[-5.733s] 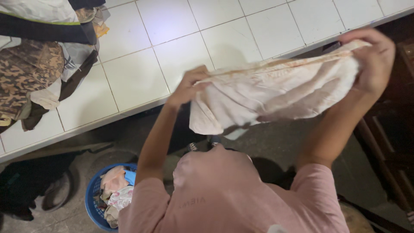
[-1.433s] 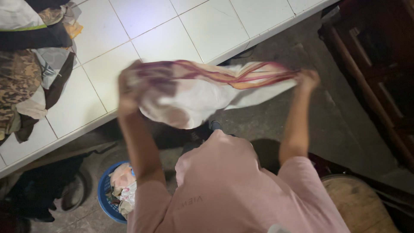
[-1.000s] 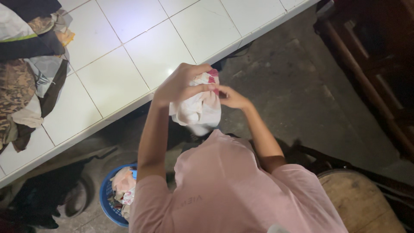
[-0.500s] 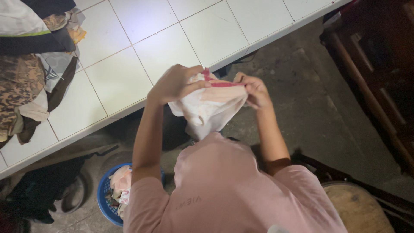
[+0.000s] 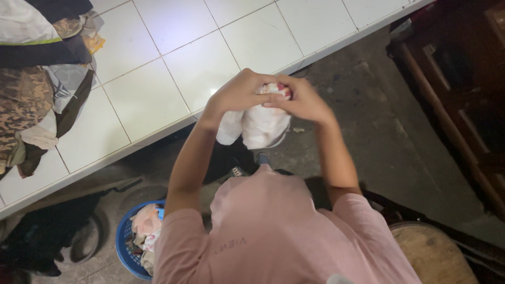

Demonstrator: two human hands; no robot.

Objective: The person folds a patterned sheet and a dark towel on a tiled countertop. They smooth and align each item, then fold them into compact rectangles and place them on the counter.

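A white tiled tabletop point(image 5: 173, 63) runs across the far side of a dim room, above a grey concrete floor point(image 5: 379, 142). Just off its near edge, held in the air over the floor, hangs a bunched pale cloth point(image 5: 258, 123) with a bit of red at its top. The left hand point(image 5: 239, 94) and the right hand point(image 5: 302, 102) meet over that top, touching each other, their fingers point(image 5: 273, 97) curled together and clamped on the gathered cloth, the rest of which droops below them. Nearer, the person's pink shirt point(image 5: 279, 231) fills the foreground. On the floor at the near left stands a blue basket point(image 5: 122, 247) holding crumpled clothes. At the far left a pile of clothes point(image 5: 31, 84), some patterned brown, some dark, lies on the tabletop. Dark wooden furniture point(image 5: 463, 94) stands at the right.
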